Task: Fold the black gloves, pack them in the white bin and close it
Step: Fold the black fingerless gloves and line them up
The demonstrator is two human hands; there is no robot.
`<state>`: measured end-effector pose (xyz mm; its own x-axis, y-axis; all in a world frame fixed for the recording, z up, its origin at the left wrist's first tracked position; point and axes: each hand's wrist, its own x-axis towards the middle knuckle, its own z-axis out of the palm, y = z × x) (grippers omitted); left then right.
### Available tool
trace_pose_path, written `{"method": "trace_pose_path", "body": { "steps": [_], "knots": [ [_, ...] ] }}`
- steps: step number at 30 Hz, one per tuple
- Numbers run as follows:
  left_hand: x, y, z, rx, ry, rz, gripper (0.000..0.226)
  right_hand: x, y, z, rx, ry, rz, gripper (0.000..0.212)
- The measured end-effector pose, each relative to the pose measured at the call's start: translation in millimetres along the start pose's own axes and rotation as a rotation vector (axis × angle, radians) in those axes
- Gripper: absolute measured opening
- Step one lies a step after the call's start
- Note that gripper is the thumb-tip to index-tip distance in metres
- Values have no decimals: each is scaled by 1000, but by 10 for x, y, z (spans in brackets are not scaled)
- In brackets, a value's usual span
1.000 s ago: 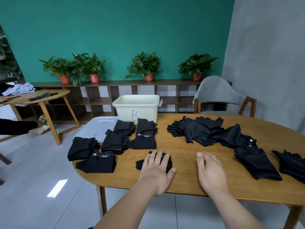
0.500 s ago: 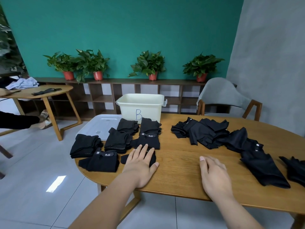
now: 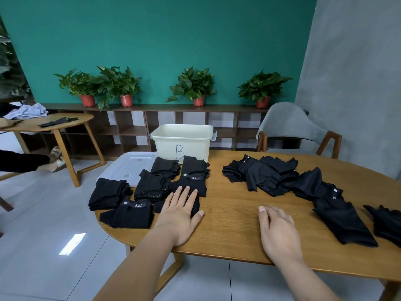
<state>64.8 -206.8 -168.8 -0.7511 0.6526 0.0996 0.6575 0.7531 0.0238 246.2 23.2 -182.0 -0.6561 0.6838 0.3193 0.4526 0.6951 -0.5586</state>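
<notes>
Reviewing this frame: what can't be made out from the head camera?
White bin, head view: its inside is hidden by its near wall; contents unknown.
Pressed glove, head view: mostly covered by the left hand; its fold cannot be judged.
Rightmost glove, head view: cut off by the right edge.

Wooden tables [image 3: 230,222]: two, one near, one far left. White bin [image 3: 184,141]: one. Bin lid [image 3: 128,168]: one, left of the bin. Folded glove piles [image 3: 132,215]: six, left side of the near table. Loose gloves [image 3: 269,177]: one tangled heap at right, number unclear. Potted plants [image 3: 193,85]: four. Grey chair [image 3: 288,124]: one. Hands: two, left hand [image 3: 181,216] and right hand [image 3: 278,233].
</notes>
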Motion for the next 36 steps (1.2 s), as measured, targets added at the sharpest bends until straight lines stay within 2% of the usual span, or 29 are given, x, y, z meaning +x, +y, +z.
{"method": "trace_pose_path", "body": {
  "steps": [5, 10, 16, 20, 25, 27, 31, 33, 36],
  "knots": [
    [-37, 46, -71, 92, 114, 49, 78, -4, 1, 18, 60, 30, -2, 56],
    [-20, 337, -134, 56, 146, 105, 77, -20, 0, 21, 149, 78, -7, 48],
    [30, 1154, -105, -67, 87, 253, 71, -31, -13, -100, 328, 161, 45, 36],
    [16, 1607, -23, -180, 5, 253, 69, -13, 47, -209, 520, 199, 166, 29],
    [-11, 1686, 80, -168, -53, 235, 72, 8, 123, -331, 652, 149, 219, 28],
    [-3, 1689, 70, -163, -59, 246, 72, 9, 180, -368, 515, 140, 142, 31],
    [-10, 1706, 82, -173, -49, 242, 73, -13, 478, -479, -168, 362, -46, 49],
    [-11, 1696, 86, -180, -42, 240, 74, 1, 652, -524, -344, 394, 69, 61],
    [-9, 1696, 89, -190, -35, 243, 74, 39, 783, -480, -371, 321, 321, 67]
  ]
}}
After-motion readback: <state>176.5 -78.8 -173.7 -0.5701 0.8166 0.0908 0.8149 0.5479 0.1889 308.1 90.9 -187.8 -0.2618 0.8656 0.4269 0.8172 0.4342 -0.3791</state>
